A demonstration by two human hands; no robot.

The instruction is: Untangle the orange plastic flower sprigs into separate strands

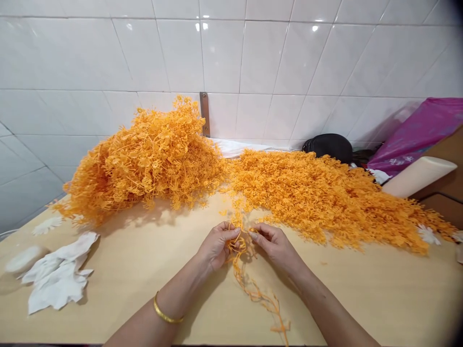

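In the middle of the table, my left hand [219, 245] pinches an orange artificial flower stem [249, 289] between thumb and fingers. The branched stem trails down toward the table's front edge, and its small blossoms show above the fingertips. My right hand [275, 243] is closed on a thin sprig of the same stem, thumb against forefinger. Both hands are close together, fingertips a little apart. Behind them on the left rises a tall heap of orange artificial flowers [152, 159]. A flatter pile of orange sprays [325, 197] spreads to the right.
Crumpled white tissue [60, 279] and a whitish rounded object [25, 259] lie at the left. Along the tiled wall [224, 53] stand a black case [329, 147], a purple bag [415, 132] and a pale cylinder [419, 177]. A brown metal bracket [204, 113] is fixed to the wall.
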